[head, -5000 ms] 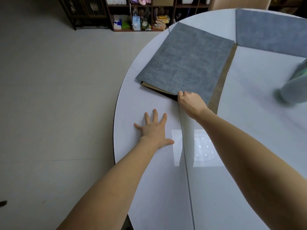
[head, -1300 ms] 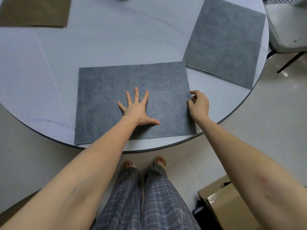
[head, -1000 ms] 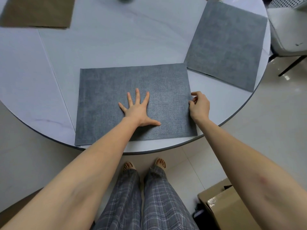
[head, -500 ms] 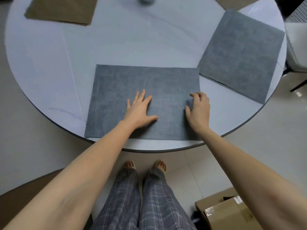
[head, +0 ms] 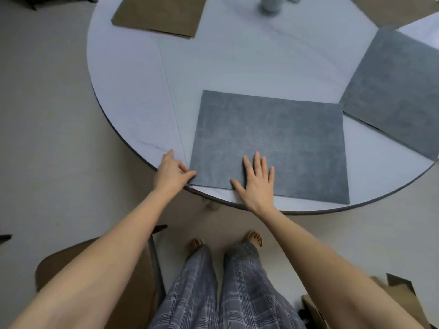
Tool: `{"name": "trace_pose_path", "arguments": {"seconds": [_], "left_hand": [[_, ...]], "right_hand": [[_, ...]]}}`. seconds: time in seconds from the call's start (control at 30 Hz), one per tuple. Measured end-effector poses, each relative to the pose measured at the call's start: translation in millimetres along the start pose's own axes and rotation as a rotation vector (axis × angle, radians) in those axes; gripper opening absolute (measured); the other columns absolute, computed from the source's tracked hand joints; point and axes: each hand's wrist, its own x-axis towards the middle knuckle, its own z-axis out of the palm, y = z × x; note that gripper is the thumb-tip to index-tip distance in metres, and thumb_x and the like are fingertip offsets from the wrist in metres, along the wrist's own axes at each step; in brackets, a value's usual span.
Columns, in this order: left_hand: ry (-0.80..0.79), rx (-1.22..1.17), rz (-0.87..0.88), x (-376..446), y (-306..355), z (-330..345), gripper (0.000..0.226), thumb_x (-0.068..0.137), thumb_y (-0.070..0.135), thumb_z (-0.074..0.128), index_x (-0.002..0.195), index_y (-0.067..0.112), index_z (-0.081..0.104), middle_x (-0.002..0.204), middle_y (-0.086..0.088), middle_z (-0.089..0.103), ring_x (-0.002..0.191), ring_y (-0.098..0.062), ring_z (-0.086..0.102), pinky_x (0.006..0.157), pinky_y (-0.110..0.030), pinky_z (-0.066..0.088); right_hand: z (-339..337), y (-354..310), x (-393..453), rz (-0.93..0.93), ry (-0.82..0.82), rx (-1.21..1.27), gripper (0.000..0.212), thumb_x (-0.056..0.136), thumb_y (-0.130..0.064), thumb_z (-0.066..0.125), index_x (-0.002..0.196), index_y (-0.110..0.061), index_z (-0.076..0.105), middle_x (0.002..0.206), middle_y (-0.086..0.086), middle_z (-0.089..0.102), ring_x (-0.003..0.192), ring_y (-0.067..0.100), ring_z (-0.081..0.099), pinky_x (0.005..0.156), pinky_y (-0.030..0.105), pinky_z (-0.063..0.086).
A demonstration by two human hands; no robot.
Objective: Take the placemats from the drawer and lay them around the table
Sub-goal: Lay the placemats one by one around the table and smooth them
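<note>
Mat (head: 273,138) corner under left grip (head: 172,173), pinch unclear, right grip (head: 257,184) flat

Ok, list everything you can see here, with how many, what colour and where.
grey placemats: two, blue-grey; one at the near table edge, one at the right edge
brown placemats: two, brown; far left, and one far right, cut off
table: one, white, round
cylinder: one, grey, table middle, blurred
chair: one, brown, lower left
cardboard box: one, tan, lower right
left hand: fingers at the near mat's left corner
right hand: flat on the near mat
</note>
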Motion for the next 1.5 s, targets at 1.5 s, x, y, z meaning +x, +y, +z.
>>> {"name": "trace_pose_path", "arguments": {"seconds": [1.5], "left_hand": [[-0.138,0.538,0.261,18,182,109,0.07,0.093,0.061,0.036,0.149,0.021,0.022,0.161,-0.009,0.005,0.147,-0.035,0.004,0.109,-0.068,0.012]], "right_hand": [[-46,200,-31,0.292,0.165,-0.086,0.071,0.091,-0.055,0.004,0.153,-0.019,0.002,0.161,0.004,-0.002,0.148,0.017,-0.005,0.121,0.035,-0.003]]}}
